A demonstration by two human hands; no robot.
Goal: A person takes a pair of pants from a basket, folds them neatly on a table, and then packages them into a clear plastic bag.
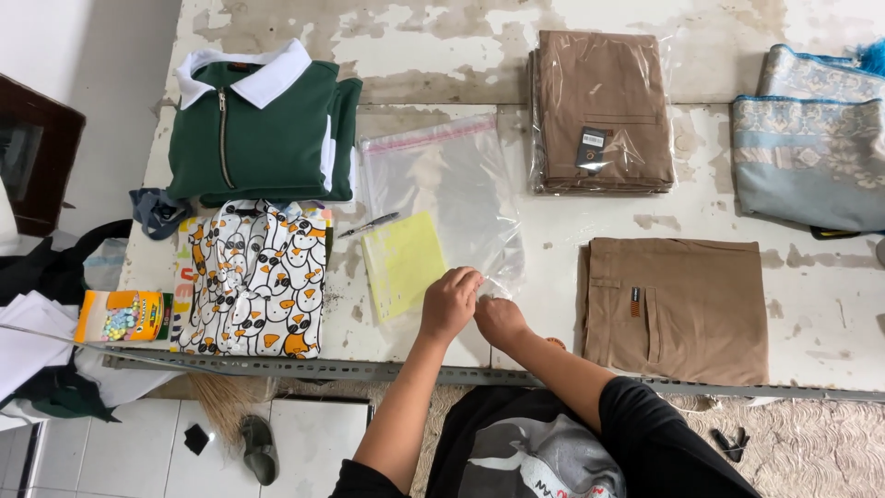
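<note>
A clear plastic bag [452, 189] with a pink sealing strip at its far end lies flat on the worn white table [544, 244]. My left hand [449, 302] and my right hand [501, 320] pinch the bag's near edge, close together, fingers curled on the plastic. A yellow sheet of paper [402, 263] lies just left of my left hand, partly under the bag. A folded pair of brown trousers [678, 309] lies unbagged to the right of my right hand. A black pen [369, 224] rests beside the bag's left edge.
A stack of bagged brown trousers [604, 111] sits at the back. A folded green zip shirt with white collar [263, 124] and a duck-print cloth [258, 277] lie on the left. Patterned blue fabric [811, 152] is at the far right. A crayon box [124, 316] rests at the left edge.
</note>
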